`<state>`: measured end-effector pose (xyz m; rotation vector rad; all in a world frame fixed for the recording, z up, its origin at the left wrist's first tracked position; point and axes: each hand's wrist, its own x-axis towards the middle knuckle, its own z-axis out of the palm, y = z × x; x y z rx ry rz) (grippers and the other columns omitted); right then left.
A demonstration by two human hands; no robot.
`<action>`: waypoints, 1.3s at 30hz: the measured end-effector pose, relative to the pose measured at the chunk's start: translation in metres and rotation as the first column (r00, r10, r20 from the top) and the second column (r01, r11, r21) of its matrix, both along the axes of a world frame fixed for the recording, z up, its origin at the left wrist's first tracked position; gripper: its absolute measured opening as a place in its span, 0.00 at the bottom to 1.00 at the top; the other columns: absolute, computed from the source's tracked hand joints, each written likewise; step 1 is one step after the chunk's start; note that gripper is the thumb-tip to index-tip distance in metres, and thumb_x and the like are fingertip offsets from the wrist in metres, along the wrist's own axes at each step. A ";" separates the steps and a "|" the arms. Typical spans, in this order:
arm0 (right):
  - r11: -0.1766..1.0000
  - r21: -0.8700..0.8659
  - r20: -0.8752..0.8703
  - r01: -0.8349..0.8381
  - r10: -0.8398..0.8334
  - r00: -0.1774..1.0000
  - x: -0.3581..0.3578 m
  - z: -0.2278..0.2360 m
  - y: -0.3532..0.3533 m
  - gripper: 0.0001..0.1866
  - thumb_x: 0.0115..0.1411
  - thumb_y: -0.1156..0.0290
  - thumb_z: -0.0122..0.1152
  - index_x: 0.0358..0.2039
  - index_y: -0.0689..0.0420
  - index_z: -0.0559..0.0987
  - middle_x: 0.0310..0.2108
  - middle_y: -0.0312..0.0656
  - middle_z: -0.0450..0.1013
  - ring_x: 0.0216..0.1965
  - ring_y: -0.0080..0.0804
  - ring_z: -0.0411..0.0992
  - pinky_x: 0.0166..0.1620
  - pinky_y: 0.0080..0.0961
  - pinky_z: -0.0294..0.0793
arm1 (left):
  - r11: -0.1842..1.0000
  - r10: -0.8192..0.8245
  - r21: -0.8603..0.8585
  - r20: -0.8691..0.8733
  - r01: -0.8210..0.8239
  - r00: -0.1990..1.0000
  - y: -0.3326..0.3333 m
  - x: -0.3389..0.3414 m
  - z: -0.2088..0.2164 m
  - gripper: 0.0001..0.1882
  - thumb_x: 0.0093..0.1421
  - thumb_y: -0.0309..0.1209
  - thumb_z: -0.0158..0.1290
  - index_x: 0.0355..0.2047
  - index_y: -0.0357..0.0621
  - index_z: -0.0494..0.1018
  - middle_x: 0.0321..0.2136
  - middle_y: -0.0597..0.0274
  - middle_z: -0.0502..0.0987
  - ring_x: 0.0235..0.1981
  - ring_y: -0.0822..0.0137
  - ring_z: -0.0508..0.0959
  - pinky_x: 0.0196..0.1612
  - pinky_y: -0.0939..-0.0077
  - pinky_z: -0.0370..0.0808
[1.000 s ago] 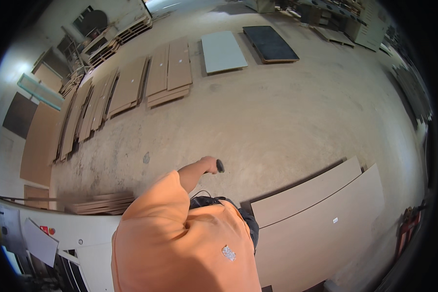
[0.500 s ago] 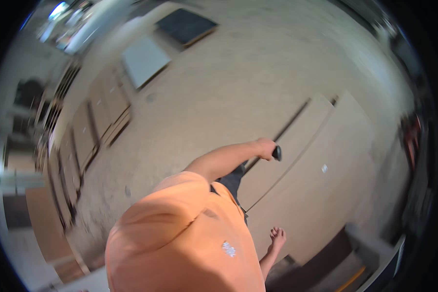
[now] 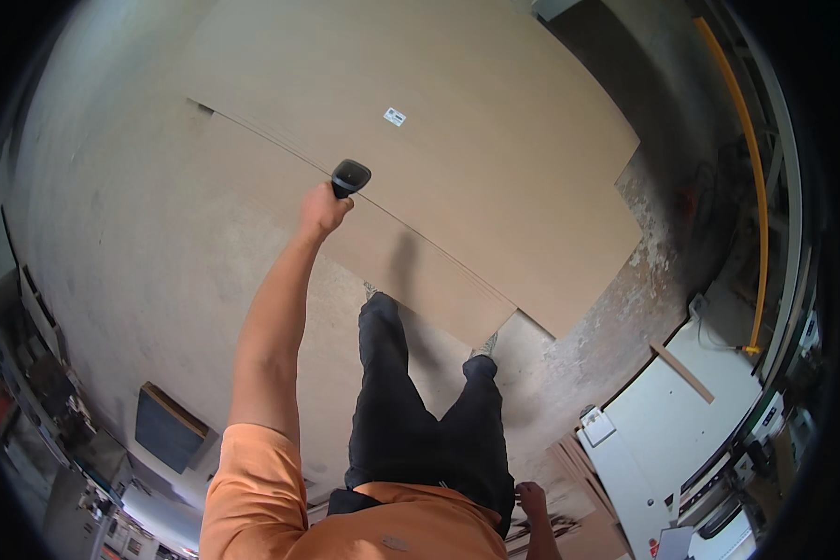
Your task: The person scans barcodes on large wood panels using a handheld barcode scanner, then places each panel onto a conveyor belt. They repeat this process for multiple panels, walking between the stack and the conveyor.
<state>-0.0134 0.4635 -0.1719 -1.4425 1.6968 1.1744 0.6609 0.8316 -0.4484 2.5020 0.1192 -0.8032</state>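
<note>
My left hand is stretched forward, its fingers wrapped round the grip of a black handheld barcode scanner. The scanner is held over the edge of a large brown board lying flat on the floor. A small white printed label is stuck on that board, a little beyond the scanner and apart from it. Nearer my feet, a narrower brown board lies along the large one. Beside my right thigh hangs my right hand, its fingers loosely bent and nothing seen in them.
At the lower right stands a white-topped machine table with a wooden strip on it. A long orange-yellow bar runs along the right. A dark slab lies on the floor at the lower left.
My view has swung right, bringing the labelled board from the right to straight ahead. My left arm still reaches out with the scanner; my right hand has lowered beside my thigh.
</note>
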 end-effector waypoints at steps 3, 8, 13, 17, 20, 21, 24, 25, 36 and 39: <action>0.963 0.088 0.010 -0.256 0.256 0.967 -0.004 0.007 0.057 0.17 0.60 0.63 0.58 0.42 0.64 0.80 0.37 0.51 0.80 0.41 0.42 0.79 0.42 0.38 0.76 | 0.997 0.009 -0.078 -0.044 -0.012 0.999 -0.012 0.037 -0.051 0.19 0.47 0.38 0.59 0.32 0.31 0.76 0.24 0.39 0.79 0.31 0.44 0.81 0.36 0.55 0.77; 0.997 0.056 0.008 -0.049 0.048 0.999 0.013 0.007 0.114 0.18 0.60 0.64 0.59 0.44 0.64 0.79 0.38 0.53 0.79 0.42 0.44 0.78 0.44 0.37 0.75 | 0.993 -0.102 -0.070 -0.030 0.100 0.994 -0.030 0.062 -0.097 0.20 0.48 0.39 0.59 0.31 0.30 0.76 0.23 0.40 0.78 0.29 0.44 0.81 0.35 0.57 0.76; 0.872 0.008 -0.006 0.489 -0.489 0.872 0.025 0.005 0.140 0.14 0.66 0.66 0.51 0.45 0.61 0.79 0.36 0.45 0.79 0.33 0.30 0.78 0.32 0.27 0.76 | 0.990 -0.139 -0.048 -0.093 0.135 0.986 -0.047 0.086 -0.131 0.20 0.48 0.39 0.59 0.31 0.30 0.76 0.24 0.40 0.79 0.30 0.44 0.81 0.35 0.57 0.76; 0.980 -0.061 -0.061 0.191 -0.195 0.979 0.023 0.006 0.160 0.16 0.61 0.66 0.56 0.42 0.65 0.81 0.39 0.48 0.80 0.42 0.35 0.78 0.44 0.31 0.75 | 0.989 -0.137 -0.075 -0.101 0.130 0.985 -0.054 0.097 -0.151 0.19 0.47 0.40 0.59 0.28 0.32 0.76 0.21 0.46 0.78 0.26 0.50 0.80 0.34 0.61 0.76; 0.983 -0.009 -0.066 0.183 -0.183 0.981 0.023 0.006 0.180 0.18 0.61 0.63 0.56 0.42 0.65 0.80 0.39 0.52 0.79 0.42 0.39 0.77 0.46 0.34 0.73 | 0.985 -0.170 -0.040 -0.087 0.167 0.982 -0.058 0.105 -0.163 0.18 0.48 0.40 0.59 0.24 0.34 0.75 0.18 0.55 0.76 0.22 0.61 0.77 0.30 0.65 0.74; 0.981 0.012 -0.111 0.195 -0.192 0.975 0.024 0.006 0.186 0.18 0.61 0.63 0.56 0.42 0.65 0.80 0.39 0.53 0.79 0.43 0.40 0.77 0.46 0.35 0.73 | 0.985 -0.171 -0.025 -0.069 0.170 0.983 -0.058 0.106 -0.164 0.17 0.48 0.40 0.59 0.22 0.35 0.74 0.16 0.58 0.75 0.20 0.65 0.75 0.28 0.66 0.73; 0.990 -0.004 -0.057 0.141 -0.141 0.988 0.032 0.007 0.199 0.17 0.61 0.62 0.56 0.40 0.64 0.80 0.38 0.53 0.78 0.42 0.42 0.77 0.46 0.36 0.73 | 0.984 -0.175 -0.030 -0.078 0.173 0.982 -0.057 0.110 -0.170 0.16 0.48 0.40 0.59 0.23 0.35 0.75 0.17 0.59 0.76 0.20 0.66 0.76 0.28 0.67 0.72; 0.991 -0.004 -0.101 0.134 -0.133 0.986 0.036 0.007 0.200 0.17 0.61 0.63 0.56 0.40 0.64 0.80 0.38 0.53 0.78 0.42 0.42 0.77 0.45 0.36 0.73 | 0.985 -0.168 -0.040 -0.076 0.165 0.983 -0.056 0.111 -0.171 0.17 0.48 0.40 0.59 0.23 0.35 0.76 0.18 0.57 0.76 0.22 0.62 0.77 0.30 0.66 0.74; 0.961 -0.052 -0.037 0.271 -0.273 0.961 0.039 0.002 0.233 0.14 0.60 0.64 0.58 0.40 0.60 0.80 0.36 0.52 0.79 0.42 0.45 0.78 0.44 0.36 0.75 | 0.979 -0.190 -0.118 -0.210 0.168 0.959 -0.038 0.065 -0.167 0.18 0.47 0.41 0.61 0.22 0.33 0.77 0.18 0.54 0.78 0.21 0.61 0.78 0.28 0.64 0.74; 0.985 -0.008 0.119 -0.170 0.170 0.978 0.045 0.001 0.241 0.13 0.58 0.63 0.56 0.38 0.58 0.80 0.34 0.52 0.77 0.41 0.53 0.76 0.43 0.41 0.74 | 0.949 -0.311 -0.082 -0.372 0.303 0.874 -0.046 -0.008 -0.125 0.17 0.46 0.39 0.62 0.23 0.34 0.78 0.17 0.54 0.78 0.21 0.61 0.79 0.28 0.64 0.74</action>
